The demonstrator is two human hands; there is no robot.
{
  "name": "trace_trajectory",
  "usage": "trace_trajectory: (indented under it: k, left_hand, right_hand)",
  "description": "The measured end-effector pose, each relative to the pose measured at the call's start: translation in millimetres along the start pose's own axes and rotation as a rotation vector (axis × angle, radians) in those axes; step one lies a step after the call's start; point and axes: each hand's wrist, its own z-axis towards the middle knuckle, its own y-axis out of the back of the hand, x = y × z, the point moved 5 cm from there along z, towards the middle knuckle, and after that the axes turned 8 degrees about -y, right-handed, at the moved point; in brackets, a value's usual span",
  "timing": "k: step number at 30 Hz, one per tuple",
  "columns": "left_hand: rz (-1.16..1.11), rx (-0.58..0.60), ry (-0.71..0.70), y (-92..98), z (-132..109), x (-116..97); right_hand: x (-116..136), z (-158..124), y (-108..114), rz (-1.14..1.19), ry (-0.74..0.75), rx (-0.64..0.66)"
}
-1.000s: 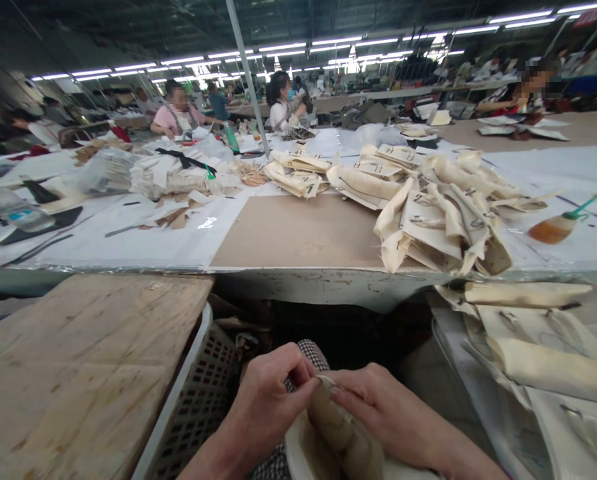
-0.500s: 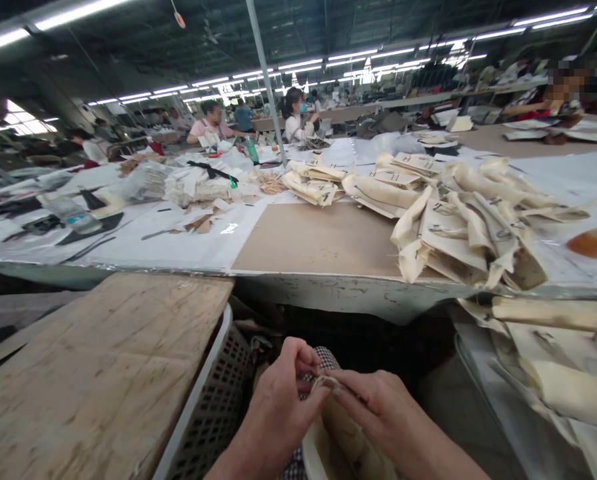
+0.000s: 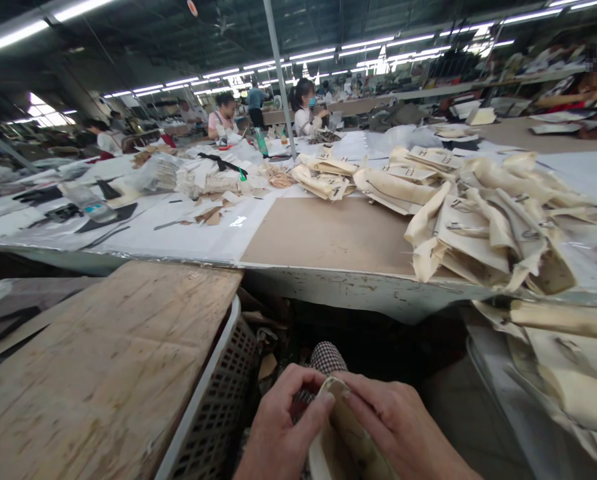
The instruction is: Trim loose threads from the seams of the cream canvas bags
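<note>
Low in the head view, my left hand (image 3: 283,427) and my right hand (image 3: 398,427) meet over my lap. Both pinch the top edge of a cream fabric piece (image 3: 341,440) that curls down between them. Thumbs and fingers of both hands are closed on that edge. A checked trouser knee (image 3: 326,357) shows just beyond the hands.
A brown board (image 3: 328,233) lies on the long worktable ahead. Heaps of cream fabric pieces (image 3: 483,220) cover its right side, and more pieces (image 3: 563,347) hang lower right. A plywood sheet (image 3: 93,360) rests on a white plastic crate (image 3: 213,400) at left. Several people (image 3: 306,110) work at far tables.
The view has swung a little to the left and my hands sit lower in the frame. Both hands keep their pinch on the fabric edge.
</note>
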Motion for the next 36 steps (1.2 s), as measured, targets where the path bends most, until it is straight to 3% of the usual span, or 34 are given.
trace_trajectory:
  k: [7,10,15,20,23,30,36]
  left_hand:
    - [0.007,-0.037,0.092,-1.0,-12,7]
    - [0.038,-0.007,0.117,4.4,-11,-2]
    - [0.267,0.116,-0.071,21.1,9,-31]
    - [0.262,0.275,-0.125,12.4,32,-23]
    - [0.217,0.246,-0.132,6.2,31,-21]
    - [0.251,0.047,-0.21,8.1,11,-16]
    - [0.308,0.0,-0.243,6.9,11,-5]
  right_hand:
    - [0,-4,-1,-0.051,0.03,-0.043]
    - [6,-6,2,-0.09,0.069,-0.117]
    - [16,-10,8,-0.138,0.09,-0.294]
    - [-5,-16,-9,-0.236,-0.004,-0.447]
    - [-18,-21,-14,-0.23,-0.007,-0.521]
    - [-26,-20,-10,-0.277,0.059,-0.441]
    - [-29,-16,-10,-0.29,0.078,-0.446]
